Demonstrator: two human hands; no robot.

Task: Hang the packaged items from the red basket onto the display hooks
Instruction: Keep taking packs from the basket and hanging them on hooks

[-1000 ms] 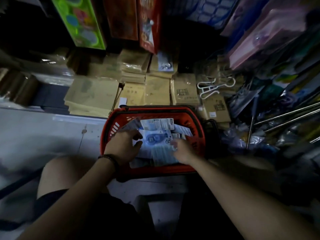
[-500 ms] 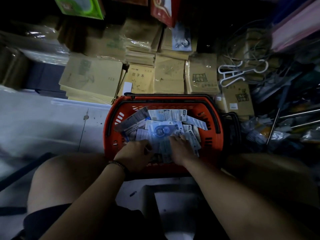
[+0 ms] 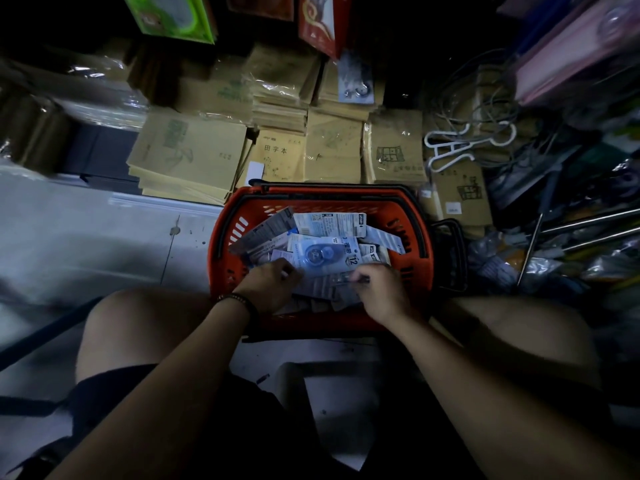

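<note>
Fingertips of the left hand (image 3: 268, 285) and right hand (image 3: 381, 292) are buried among the packaged items (image 3: 325, 252); which pack each holds is unclear. Far right of the grip, metal rods (image 3: 588, 221) run off-frame.

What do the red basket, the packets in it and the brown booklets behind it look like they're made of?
The basket: probably moulded plastic, matte red, judging by its slotted walls. The packets: printed card with a clear glossy plastic bubble, which catches the light. The booklets: plain brown paper covers, dull; some stacks seem wrapped in shiny clear film.
</note>
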